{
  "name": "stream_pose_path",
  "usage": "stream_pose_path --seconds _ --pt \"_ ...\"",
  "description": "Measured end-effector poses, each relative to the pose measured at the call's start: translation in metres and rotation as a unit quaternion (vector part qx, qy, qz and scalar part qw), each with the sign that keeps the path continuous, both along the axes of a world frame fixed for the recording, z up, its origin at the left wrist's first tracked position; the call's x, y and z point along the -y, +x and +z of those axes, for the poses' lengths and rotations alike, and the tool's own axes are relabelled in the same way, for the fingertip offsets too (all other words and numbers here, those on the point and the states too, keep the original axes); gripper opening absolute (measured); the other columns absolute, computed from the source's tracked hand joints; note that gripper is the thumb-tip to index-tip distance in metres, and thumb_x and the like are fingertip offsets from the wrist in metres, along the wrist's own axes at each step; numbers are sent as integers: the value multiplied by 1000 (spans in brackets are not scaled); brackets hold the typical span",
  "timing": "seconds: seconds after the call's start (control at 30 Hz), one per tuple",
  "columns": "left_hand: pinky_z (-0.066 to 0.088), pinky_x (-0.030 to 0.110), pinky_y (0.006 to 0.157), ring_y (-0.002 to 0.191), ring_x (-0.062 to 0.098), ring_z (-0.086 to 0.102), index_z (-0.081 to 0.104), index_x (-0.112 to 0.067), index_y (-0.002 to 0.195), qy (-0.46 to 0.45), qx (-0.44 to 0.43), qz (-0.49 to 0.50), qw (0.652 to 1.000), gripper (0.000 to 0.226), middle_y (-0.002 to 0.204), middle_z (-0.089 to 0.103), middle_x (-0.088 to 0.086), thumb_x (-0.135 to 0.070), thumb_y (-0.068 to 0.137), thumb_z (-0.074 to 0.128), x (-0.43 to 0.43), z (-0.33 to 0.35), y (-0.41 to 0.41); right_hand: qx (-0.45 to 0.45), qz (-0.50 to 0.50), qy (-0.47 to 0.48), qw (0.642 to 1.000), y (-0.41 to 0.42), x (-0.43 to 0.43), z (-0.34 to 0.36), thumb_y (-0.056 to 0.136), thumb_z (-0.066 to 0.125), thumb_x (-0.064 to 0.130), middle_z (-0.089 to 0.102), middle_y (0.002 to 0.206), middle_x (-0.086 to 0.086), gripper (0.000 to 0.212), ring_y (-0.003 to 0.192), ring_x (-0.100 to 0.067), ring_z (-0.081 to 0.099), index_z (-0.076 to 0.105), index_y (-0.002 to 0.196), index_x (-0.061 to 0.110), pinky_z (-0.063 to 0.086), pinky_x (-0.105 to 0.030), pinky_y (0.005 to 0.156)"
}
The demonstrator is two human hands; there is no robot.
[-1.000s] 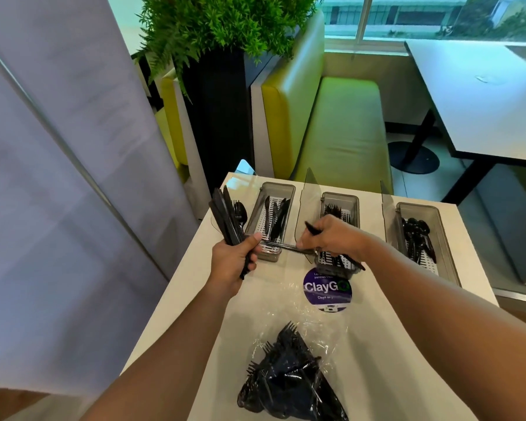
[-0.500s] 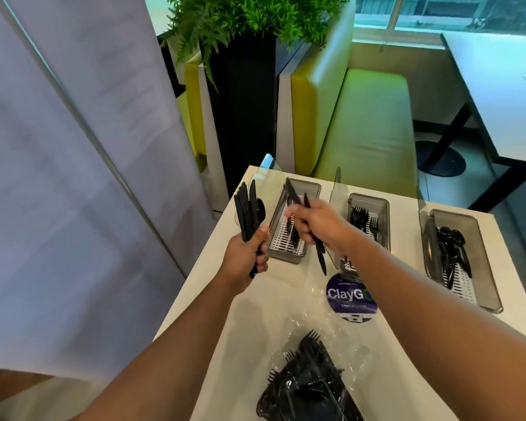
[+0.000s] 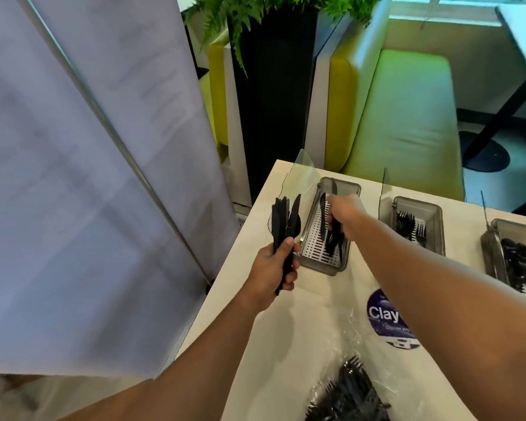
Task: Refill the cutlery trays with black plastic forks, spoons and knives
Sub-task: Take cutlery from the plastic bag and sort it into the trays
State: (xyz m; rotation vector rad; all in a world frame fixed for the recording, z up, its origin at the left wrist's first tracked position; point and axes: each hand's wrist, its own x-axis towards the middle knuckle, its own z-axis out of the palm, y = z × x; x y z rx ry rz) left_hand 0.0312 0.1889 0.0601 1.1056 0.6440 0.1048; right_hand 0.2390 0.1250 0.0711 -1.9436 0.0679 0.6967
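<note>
Gripping a fanned bunch of knives [image 3: 283, 226] upright, the left hand [image 3: 274, 268] hangs above the counter [image 3: 301, 329] near its left edge, fingers curled round the handles. A grey panel [image 3: 88, 177] stands close on this hand's left, leaving little room that side. Just right of the hand sits the knife tray [image 3: 325, 267], its clear lid [image 3: 301, 174] tipped up behind the bunch. The right hand [image 3: 345, 217] is low over that tray, closed round a few knives [image 3: 331, 241]. Its fingertips are hidden behind its own back, and one blade tip pokes out beyond it toward the tray's far end. Right of that hand, across a strip of counter, is the fork tray [image 3: 419, 205], then the spoon tray [image 3: 516, 224], cut off by the frame. Below the right forearm lies a clear bag of forks [image 3: 353, 390], partly out of frame, and a round sticker [image 3: 383, 317] is half covered by the arm.
</note>
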Motion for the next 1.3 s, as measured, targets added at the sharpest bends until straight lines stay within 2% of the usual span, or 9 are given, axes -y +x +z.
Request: stream_pose_path --seconds 0.1,0.27,0.4,0.5,0.6,0.8,0.93,1.1,1.3 --pt "30 24 45 48 13 40 60 -9 104 8 -1 -2 1000 28 67 54 -1 -34 106 49 -4 -5 1 69 28 -38 997 -4 -4 -1 98 57 40 68 107 -12 40 101 -28 63 61 118 5 52 -46 97" --pt "30 23 44 48 13 39 58 -10 103 26 -4 -4 1000 24 67 54 -2 -34 103 54 -3 -6 3 33 131 141 981 -33 -3 14 101 54 49 72 96 -5 42 84 -20 68 71 104 11 55 -39 77" --pt "31 23 44 48 12 38 58 -11 103 40 4 -7 999 22 66 51 -1 -34 102 57 1 0 4 30 229 150 961 -53 -2 17 96 65 42 79 98 -8 36 87 -24 75 74 107 8 58 -41 78" --pt "32 25 44 48 12 38 58 -14 101 61 1 -15 998 21 66 49 -1 -35 101 59 5 4 7 15 202 184 962 -65 1 21 94 71 22 78 100 -11 24 93 -28 76 72 112 6 61 -38 72" --pt "33 25 43 47 13 39 55 -13 99 80 -12 -15 997 21 65 49 0 -34 101 59 11 8 10 14 148 208 967 -75 1 22 90 74 11 79 98 -10 21 91 -26 77 72 111 6 62 -40 80" --pt "32 24 42 47 13 37 55 -14 94 101 -29 -16 994 22 64 50 -1 -34 100 60 25 16 12 -57 55 249 965 -90 1 25 100 57 8 73 112 -17 13 105 -37 70 63 110 12 58 -52 92" --pt "32 24 44 46 13 41 56 -12 93 80 10 16 997 46 63 53 1 -55 103 43 29 18 11 -74 32 286 955 -92 7 29 103 52 9 74 113 -17 20 106 -36 71 64 119 9 58 -51 92" --pt "34 24 44 46 15 44 57 -5 104 102 29 32 994 46 68 57 5 -48 106 41 30 14 10 -73 31 298 951 -92 18 35 105 49 12 76 107 -16 22 97 -33 74 65 120 7 61 -47 85" --pt "32 24 44 47 17 47 57 -7 103 120 27 24 992 30 73 62 6 -35 107 46 31 12 12 -88 15 290 953 -94 25 42 108 45 16 75 95 -15 19 75 -34 71 64 111 12 47 -29 39"
